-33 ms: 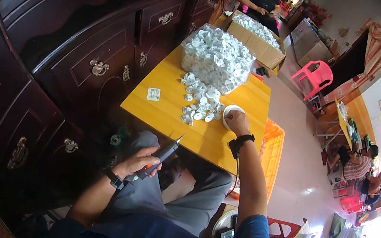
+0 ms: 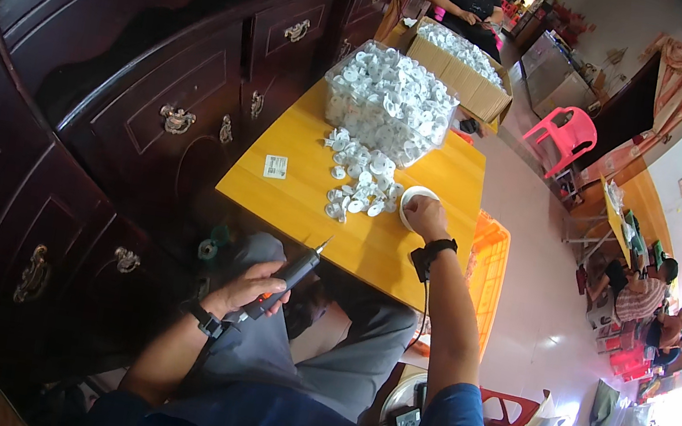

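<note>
My left hand (image 2: pixel 257 289) is wrapped round a dark grey electric screwdriver (image 2: pixel 294 275), held over my lap with its thin bit (image 2: pixel 326 245) pointing up toward the table's near edge. My right hand (image 2: pixel 427 217) reaches into a small white bowl (image 2: pixel 413 196) on the right part of the yellow table (image 2: pixel 290 196). Its fingers are bunched together inside the rim, and what they pinch, if anything, is hidden. Left of the bowl lies a loose pile of small white plastic parts (image 2: pixel 364 183). Behind the pile stands a clear plastic bin (image 2: pixel 347 116) heaped with similar white parts.
A small printed card (image 2: pixel 275 167) lies on the table's left. Dark wooden cabinets (image 2: pixel 149 129) line the left side. Beyond the table, a person (image 2: pixel 467 6) sits behind a cardboard box (image 2: pixel 459 85) of white parts. An orange crate (image 2: pixel 485 272) and pink chair (image 2: pixel 562 141) are to the right.
</note>
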`<state>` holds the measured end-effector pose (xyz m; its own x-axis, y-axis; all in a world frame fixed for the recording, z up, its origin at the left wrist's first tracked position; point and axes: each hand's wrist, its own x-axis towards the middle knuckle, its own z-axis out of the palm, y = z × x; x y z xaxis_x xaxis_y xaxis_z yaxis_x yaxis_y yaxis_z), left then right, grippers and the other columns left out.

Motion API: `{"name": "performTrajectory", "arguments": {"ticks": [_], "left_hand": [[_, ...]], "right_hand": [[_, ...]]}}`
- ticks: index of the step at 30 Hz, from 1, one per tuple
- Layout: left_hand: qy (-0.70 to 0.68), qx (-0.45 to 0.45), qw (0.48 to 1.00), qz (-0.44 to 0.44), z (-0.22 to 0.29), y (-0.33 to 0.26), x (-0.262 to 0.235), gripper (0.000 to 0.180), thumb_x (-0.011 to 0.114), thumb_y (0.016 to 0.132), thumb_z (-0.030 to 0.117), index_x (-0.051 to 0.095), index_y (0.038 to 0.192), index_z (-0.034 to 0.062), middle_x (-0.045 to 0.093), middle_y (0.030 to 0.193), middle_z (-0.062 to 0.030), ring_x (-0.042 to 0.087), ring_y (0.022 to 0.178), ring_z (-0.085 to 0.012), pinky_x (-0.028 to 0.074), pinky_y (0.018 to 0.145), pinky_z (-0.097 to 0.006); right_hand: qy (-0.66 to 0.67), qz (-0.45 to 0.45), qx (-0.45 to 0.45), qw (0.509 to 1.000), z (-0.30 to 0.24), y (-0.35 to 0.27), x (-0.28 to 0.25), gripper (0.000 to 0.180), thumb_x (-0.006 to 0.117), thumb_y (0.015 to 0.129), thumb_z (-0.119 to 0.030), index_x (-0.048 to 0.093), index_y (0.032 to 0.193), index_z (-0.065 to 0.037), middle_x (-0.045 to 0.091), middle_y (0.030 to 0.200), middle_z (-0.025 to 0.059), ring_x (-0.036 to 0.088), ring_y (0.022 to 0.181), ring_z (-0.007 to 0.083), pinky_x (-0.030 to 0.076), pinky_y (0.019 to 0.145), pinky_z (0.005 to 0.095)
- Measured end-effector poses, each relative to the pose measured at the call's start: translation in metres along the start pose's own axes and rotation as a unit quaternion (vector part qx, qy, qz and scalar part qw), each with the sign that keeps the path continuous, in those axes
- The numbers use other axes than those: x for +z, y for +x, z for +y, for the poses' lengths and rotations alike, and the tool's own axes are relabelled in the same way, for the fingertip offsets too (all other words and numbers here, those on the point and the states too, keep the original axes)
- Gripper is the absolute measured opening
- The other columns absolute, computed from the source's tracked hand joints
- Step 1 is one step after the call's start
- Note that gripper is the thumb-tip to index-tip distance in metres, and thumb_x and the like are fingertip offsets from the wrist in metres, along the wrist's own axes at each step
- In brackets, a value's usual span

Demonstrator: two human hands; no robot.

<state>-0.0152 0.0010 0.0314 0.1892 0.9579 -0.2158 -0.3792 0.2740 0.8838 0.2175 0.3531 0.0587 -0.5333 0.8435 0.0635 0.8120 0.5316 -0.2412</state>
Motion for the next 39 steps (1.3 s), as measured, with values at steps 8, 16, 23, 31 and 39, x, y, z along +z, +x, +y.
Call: {"name": "performTrajectory", "arguments": {"ticks": [8,16,23,31,39], "left_hand": [[-0.008,0.003,1.000,0.001,-0.004,0.001,-0.002,0.028,0.057,0.096,0.028,0.054,0.113,0.0065,0.061,0.087,-0.0049,0.060,0.067,-0.0108,0.053,0.062,-0.026],[-0.020,-0.002,1.000,-0.005,-0.001,0.005,0.002,0.026,0.057,0.095,0.027,0.053,0.110,0.0054,0.062,0.086,-0.0059,0.061,0.067,-0.0125,0.053,0.061,-0.027],[-0.043,0.003,0.999,0.001,-0.003,0.004,0.000,0.022,0.055,0.096,0.022,0.052,0.109,0.0057,0.062,0.085,-0.0068,0.061,0.066,-0.0136,0.053,0.061,-0.028],[-0.034,-0.003,0.999,-0.003,-0.001,0.001,0.004,0.029,0.055,0.096,0.025,0.053,0.117,0.0052,0.062,0.088,-0.0061,0.061,0.068,-0.0124,0.053,0.062,-0.027],[-0.007,-0.006,1.000,0.000,0.001,0.000,0.005,0.030,0.055,0.094,0.026,0.053,0.116,0.0044,0.062,0.088,-0.0066,0.060,0.068,-0.0128,0.052,0.062,-0.026]], "right_hand": [[0.037,0.042,0.008,0.998,-0.005,-0.007,-0.006,0.019,0.073,0.078,-0.027,0.073,0.086,-0.009,0.072,0.085,0.0144,0.070,0.080,0.0320,0.055,0.074,0.0401],[0.178,0.167,0.022,0.970,0.011,-0.018,-0.011,0.013,0.071,0.078,-0.012,0.070,0.088,-0.004,0.071,0.080,0.0099,0.068,0.073,0.0210,0.054,0.068,0.0335],[0.545,0.098,0.079,0.829,-0.039,-0.068,-0.011,0.017,0.064,0.089,-0.010,0.069,0.103,-0.003,0.068,0.083,0.0001,0.056,0.062,0.0078,0.045,0.055,0.0227],[0.685,-0.041,0.092,0.722,-0.094,-0.108,0.044,0.009,0.068,0.093,-0.012,0.068,0.099,-0.005,0.067,0.084,-0.0011,0.059,0.068,0.0059,0.047,0.059,0.0202],[0.739,-0.109,0.109,0.655,-0.113,-0.120,0.053,0.008,0.068,0.092,-0.012,0.068,0.100,-0.009,0.066,0.088,-0.0031,0.061,0.074,0.0063,0.053,0.068,0.0211]]}}
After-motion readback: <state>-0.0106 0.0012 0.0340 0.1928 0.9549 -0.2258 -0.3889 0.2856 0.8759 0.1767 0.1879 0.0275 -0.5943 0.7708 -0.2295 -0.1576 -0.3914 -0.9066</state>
